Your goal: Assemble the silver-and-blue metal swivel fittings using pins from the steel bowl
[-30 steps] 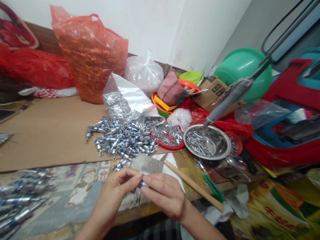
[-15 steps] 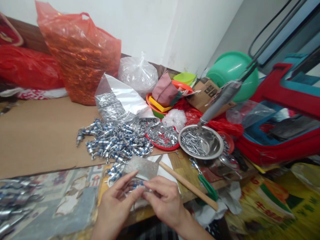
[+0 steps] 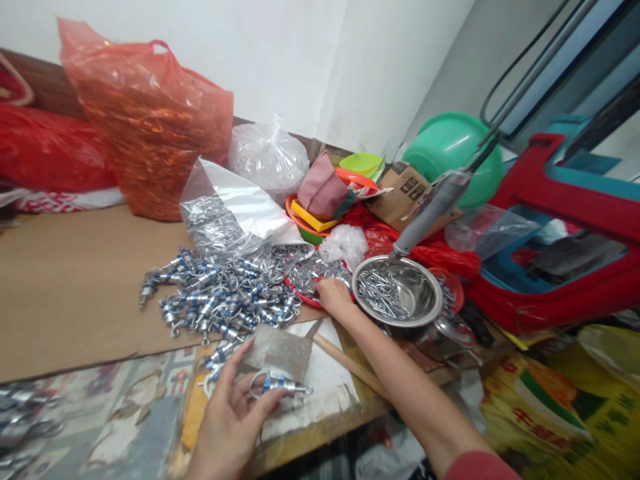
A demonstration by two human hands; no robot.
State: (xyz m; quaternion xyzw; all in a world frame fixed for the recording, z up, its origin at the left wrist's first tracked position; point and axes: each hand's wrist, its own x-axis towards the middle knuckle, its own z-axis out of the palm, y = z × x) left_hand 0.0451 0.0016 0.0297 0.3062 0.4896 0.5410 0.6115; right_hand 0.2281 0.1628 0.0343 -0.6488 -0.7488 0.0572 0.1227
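My left hand (image 3: pixel 231 413) pinches a small silver-and-blue metal fitting with a wire ring (image 3: pixel 277 385) just above the white sheet at the table's front edge. My right hand (image 3: pixel 334 295) reaches forward into the red dish (image 3: pixel 300 298) of small silver parts, its fingertips curled down among them; what they hold, if anything, is hidden. A heap of the same blue-and-silver fittings (image 3: pixel 220 297) lies on the brown cardboard (image 3: pixel 75 293) just left of that dish. A grey metal plate (image 3: pixel 279 350) lies between my two hands.
A steel bowl (image 3: pixel 425 293) of pins with a grey handle (image 3: pixel 433 210) sits right of the dish. A clear bag of parts (image 3: pixel 225 213), an orange bag (image 3: pixel 150 120), coloured trays (image 3: pixel 320 220), a green basin (image 3: pixel 450 150) and red stools (image 3: pixel 565 200) crowd the back and right. A wooden stick (image 3: pixel 345 363) lies near the front edge.
My right hand has let go of the fitting and stretched forward to the red dish. My left hand stays low, keeping the fitting. The view has shifted slightly right.
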